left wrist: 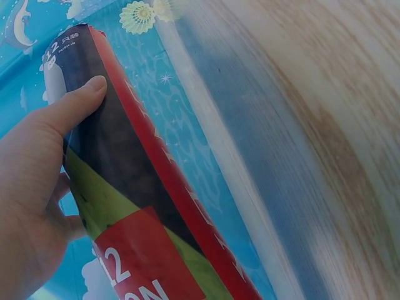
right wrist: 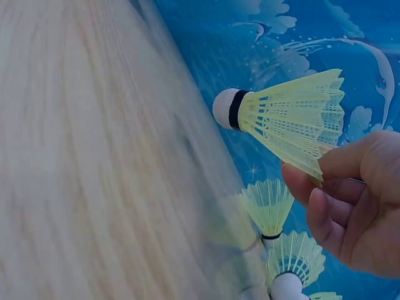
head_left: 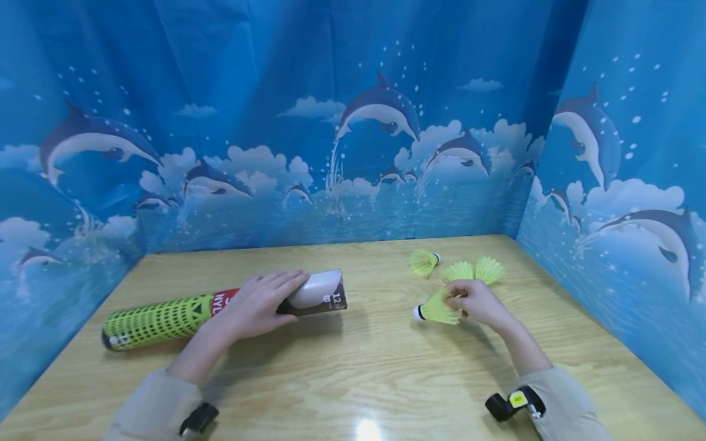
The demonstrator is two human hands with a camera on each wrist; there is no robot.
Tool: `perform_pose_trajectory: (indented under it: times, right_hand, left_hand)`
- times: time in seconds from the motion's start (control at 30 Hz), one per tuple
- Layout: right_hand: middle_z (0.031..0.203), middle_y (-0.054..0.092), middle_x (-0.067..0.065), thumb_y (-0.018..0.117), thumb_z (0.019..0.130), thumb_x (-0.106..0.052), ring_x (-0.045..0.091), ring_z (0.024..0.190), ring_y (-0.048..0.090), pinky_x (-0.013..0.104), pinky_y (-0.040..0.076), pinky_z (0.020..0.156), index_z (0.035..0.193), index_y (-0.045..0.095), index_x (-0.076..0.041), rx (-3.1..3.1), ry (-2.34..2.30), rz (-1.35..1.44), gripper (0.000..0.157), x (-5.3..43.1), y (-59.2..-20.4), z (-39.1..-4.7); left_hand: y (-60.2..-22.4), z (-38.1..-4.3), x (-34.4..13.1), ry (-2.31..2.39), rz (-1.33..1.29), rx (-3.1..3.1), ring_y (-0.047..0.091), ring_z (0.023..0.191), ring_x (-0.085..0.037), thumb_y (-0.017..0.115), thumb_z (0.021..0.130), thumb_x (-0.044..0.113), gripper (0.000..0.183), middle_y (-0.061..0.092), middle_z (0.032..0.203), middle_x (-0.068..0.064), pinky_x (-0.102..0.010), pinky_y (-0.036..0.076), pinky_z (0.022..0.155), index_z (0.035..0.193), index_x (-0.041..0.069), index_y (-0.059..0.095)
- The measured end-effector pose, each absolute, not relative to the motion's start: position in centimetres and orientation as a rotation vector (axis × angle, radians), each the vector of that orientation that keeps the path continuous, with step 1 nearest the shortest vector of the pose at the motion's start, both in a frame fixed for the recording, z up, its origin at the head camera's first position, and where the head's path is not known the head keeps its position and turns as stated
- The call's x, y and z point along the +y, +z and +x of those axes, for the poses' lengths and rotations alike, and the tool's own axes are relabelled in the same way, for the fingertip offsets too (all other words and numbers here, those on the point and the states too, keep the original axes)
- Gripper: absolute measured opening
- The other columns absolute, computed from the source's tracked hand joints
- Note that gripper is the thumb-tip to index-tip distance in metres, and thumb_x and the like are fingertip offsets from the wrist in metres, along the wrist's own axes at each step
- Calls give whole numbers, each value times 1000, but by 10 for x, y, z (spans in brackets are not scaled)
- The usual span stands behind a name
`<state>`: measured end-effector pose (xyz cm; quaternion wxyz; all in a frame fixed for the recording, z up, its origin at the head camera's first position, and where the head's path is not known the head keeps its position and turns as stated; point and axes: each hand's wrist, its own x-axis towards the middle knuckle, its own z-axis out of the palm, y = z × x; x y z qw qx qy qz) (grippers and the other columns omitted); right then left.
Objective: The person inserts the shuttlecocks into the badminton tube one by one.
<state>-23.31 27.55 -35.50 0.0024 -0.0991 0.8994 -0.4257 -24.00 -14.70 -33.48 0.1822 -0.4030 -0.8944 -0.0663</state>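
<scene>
My left hand (head_left: 259, 304) grips a long shuttlecock tube (head_left: 160, 321), green mesh-patterned at the left and dark with a silver patch at the right. In the left wrist view the thumb lies across the tube (left wrist: 119, 150), with other fingers partly hidden behind it. The tube's right end seems raised over its shadow. My right hand (head_left: 482, 303) pinches the skirt edge of a yellow-green shuttlecock (head_left: 438, 309) between thumb and fingers. Its white, black-banded cork (right wrist: 228, 109) points left, toward the tube's right end.
Beyond the right hand, more yellow-green shuttlecocks rest on the wooden table (head_left: 364, 367): one at the back (head_left: 423, 263) and a pair, a left one (head_left: 460, 271) and a right one (head_left: 488, 269). A blue dolphin-print curtain (head_left: 276, 122) borders the table at the back and sides.
</scene>
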Motion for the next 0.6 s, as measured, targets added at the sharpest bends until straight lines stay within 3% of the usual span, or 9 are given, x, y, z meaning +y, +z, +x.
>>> perform_pose_trajectory:
  times: [0.6]
  right_hand:
    - [98,63,17,59,86,-1,14,68,57,32,53,57,109,58,12,2643,-1638,-333,27,219,-343,-251]
  left_hand:
    - [-336,-241,-144,-175,-1140,-2517,50,118,-31,81,70,34,83,50,134,-12,-53,43,91,139,9,42]
